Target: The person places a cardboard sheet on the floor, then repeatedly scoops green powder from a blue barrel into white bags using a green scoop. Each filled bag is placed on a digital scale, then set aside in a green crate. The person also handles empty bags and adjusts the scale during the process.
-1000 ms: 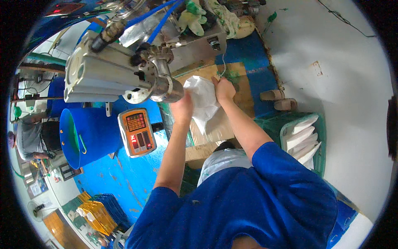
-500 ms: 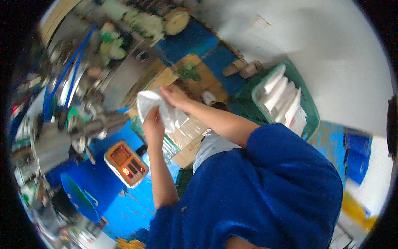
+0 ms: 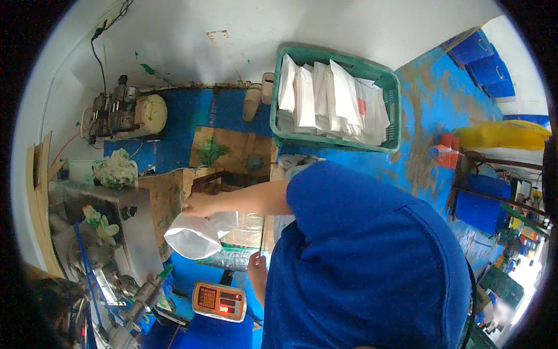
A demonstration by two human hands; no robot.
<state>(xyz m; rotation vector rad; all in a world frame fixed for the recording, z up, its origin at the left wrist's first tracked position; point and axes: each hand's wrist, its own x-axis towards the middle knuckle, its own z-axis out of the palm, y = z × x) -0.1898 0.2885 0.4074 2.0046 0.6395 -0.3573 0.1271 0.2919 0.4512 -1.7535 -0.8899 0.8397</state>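
A white bag [image 3: 195, 239] hangs with its wide mouth spread, in front of me to the left. My right hand [image 3: 200, 205] has its fingers closed on the bag's upper edge. Closer to my body, my left hand [image 3: 257, 271] is apart from the bag with its fingers curled. A thin dark line rises beside its fingertips; whether the hand grips it, I cannot tell. Below the bag sits an orange and white digital scale [image 3: 220, 301] with lit red digits. Behind the bag lies a brown cardboard box [image 3: 247, 231], partly hidden by my arm.
A green plastic crate [image 3: 337, 144] full of upright white bags stands by the wall. Metal machinery [image 3: 131, 230] with blue hoses occupies the left side. A motor-driven compressor [image 3: 131, 113] is at the back left. Flattened cardboard [image 3: 226, 145] covers part of the blue floor.
My view has swung round, bringing the crate to the upper middle. My left hand has let go of the bag and drawn back toward my body; my right hand still grips it.
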